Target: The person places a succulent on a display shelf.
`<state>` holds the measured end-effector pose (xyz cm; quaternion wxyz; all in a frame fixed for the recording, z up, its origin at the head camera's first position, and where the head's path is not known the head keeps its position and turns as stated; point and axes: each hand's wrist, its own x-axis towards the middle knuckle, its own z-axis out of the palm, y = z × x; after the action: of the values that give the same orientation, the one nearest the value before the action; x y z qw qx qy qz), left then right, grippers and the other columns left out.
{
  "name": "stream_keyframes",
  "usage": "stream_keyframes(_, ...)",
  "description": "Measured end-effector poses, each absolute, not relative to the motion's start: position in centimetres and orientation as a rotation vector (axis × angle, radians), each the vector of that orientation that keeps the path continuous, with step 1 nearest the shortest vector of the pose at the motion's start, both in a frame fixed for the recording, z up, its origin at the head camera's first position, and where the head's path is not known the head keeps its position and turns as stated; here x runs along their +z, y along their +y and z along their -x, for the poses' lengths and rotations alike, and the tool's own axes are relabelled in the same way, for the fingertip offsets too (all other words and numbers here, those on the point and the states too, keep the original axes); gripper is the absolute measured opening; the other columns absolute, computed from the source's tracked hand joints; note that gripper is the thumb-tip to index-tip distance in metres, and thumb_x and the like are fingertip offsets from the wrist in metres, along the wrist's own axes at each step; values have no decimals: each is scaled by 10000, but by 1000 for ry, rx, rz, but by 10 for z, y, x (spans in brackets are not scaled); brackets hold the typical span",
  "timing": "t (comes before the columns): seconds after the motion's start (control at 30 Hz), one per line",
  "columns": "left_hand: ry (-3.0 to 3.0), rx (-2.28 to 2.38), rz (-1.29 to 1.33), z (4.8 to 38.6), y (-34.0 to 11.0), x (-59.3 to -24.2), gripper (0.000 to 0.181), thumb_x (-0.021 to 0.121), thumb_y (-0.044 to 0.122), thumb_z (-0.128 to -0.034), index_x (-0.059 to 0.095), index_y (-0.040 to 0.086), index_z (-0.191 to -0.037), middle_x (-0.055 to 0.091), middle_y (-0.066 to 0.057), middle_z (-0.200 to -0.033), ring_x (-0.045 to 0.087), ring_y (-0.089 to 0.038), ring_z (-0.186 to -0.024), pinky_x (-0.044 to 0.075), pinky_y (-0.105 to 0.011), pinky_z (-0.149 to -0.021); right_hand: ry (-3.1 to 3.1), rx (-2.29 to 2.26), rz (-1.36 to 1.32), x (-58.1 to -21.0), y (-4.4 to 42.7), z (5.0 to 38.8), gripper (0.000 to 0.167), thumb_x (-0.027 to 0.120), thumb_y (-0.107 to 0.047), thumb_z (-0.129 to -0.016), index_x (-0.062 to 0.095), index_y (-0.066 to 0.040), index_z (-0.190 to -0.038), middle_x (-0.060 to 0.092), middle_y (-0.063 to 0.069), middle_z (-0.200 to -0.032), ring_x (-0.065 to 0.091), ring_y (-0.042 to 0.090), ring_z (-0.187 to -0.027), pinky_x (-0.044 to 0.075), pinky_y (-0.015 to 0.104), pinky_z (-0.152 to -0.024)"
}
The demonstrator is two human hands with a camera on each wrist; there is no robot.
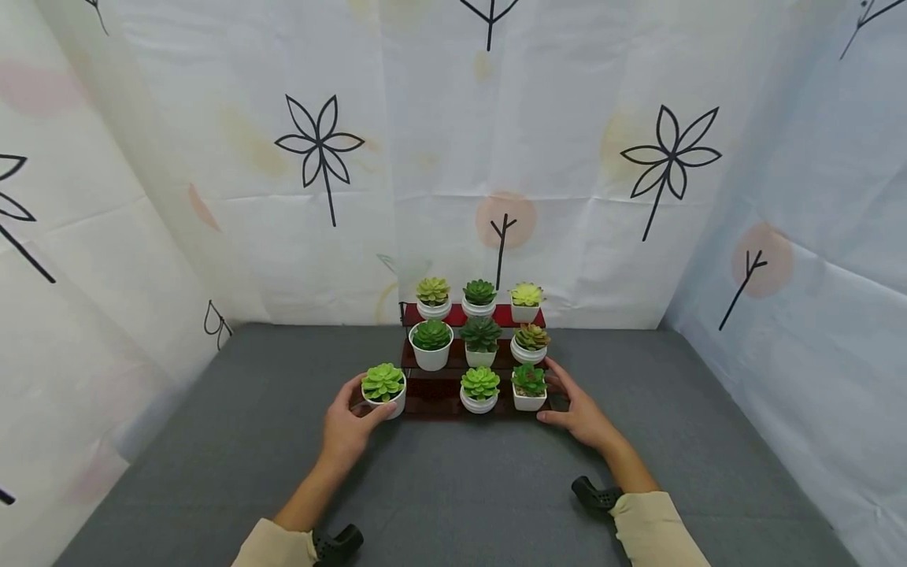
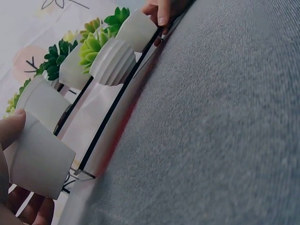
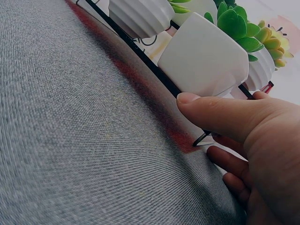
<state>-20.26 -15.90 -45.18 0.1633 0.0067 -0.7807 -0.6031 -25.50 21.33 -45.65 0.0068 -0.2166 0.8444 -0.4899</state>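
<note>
My left hand (image 1: 346, 429) grips a white round pot with a light green succulent (image 1: 383, 383), just off the left end of the bottom tier. In the left wrist view the thumb lies on the side of this white pot (image 2: 40, 157), other fingers beneath it. With my right hand (image 1: 583, 415) I hold the right end of a three-tier dark red display stand (image 1: 439, 402). The right wrist view shows that thumb on the black-edged tier, beside a square white pot (image 3: 204, 56). The other fingers curl below the corner and are partly hidden.
Several potted succulents fill the top and middle tiers. On the bottom tier stand a ribbed pot (image 1: 479, 403) and a square pot (image 1: 530, 402). The grey cloth-covered table (image 1: 460, 488) meets a patterned white backdrop (image 1: 439, 157) behind the stand.
</note>
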Motion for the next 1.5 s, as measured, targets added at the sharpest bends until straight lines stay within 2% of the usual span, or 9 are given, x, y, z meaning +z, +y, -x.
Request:
stream_keyframes(0.13,-2243,-1700,-9,193,-149,-436,658,781,22,-813,452,-99,-1370,550,-286,-1251,570,-388,-1108,493,-469,-910,2651,-1512,678,-455,213,255,862,732,11,-839,208,19,-1523,405,353,-1400,416,523,-1246,304,691,-986)
stream_keyframes(0.23,-2238,-1698,8,194,-146,-438,654,783,-8,-798,464,-98,-1362,558,-278,-1253,564,-376,-1114,462,-521,-936,2663,-1506,676,-461,215,259,872,735,0,-841,196,16,-1526,403,354,-1400,417,520,-1246,308,692,-979)
stream_keyframes(0.47,-2222,-1682,41,215,-146,-468,690,822,64,-781,483,-47,-1372,557,-228,-1270,558,-340,-1123,472,-494,-935,2680,-1493,649,-487,224,276,927,766,-100,-845,179,-121,-1562,406,281,-1441,422,452,-1279,305,671,-1002)
stream_keyframes(0.63,-2232,-1636,29,221,-141,-477,704,853,155,-762,517,-7,-1359,533,-178,-1254,545,-304,-1131,488,-443,-932,2670,-1494,644,-490,227,278,932,777,-168,-843,187,-155,-1564,406,262,-1450,420,440,-1285,309,667,-1003)
stream_keyframes(0.9,-2239,-1614,43,224,-132,-477,700,870,126,-733,543,8,-1341,543,-159,-1184,563,-305,-1091,503,-445,-904,2690,-1478,667,-490,226,278,923,762,-119,-853,174,-135,-1565,402,276,-1446,431,442,-1271,321,664,-993)
stream_keyframes(1.1,-2264,-1631,52,226,-126,-478,694,859,131,-747,538,15,-1352,545,-157,-1197,573,-304,-1075,508,-445,-899,2682,-1515,694,-478,220,268,902,741,-21,-847,178,-50,-1550,390,336,-1422,423,504,-1247,309,698,-972)
stream_keyframes(1.27,-2266,-1645,80,225,-122,-476,687,852,127,-755,538,8,-1354,560,-162,-1212,586,-313,-1067,515,-440,-885,2692,-1503,723,-465,217,258,890,734,-49,-863,168,-44,-1550,397,337,-1415,430,494,-1245,327,684,-967)
stream_keyframes(1.37,-2261,-1670,93,223,-119,-476,680,850,114,-751,546,16,-1352,568,-160,-1228,600,-307,-1048,519,-436,-873,2705,-1483,712,-473,220,264,901,736,-65,-866,158,-67,-1557,392,325,-1427,428,484,-1253,327,681,-971)
stream_keyframes(1.5,-2257,-1698,107,223,-116,-475,671,845,112,-758,548,21,-1352,579,-163,-1242,610,-300,-1029,521,-433,-868,2706,-1484,699,-486,223,274,903,739,-40,-856,161,-37,-1550,381,339,-1427,418,504,-1250,313,697,-966)
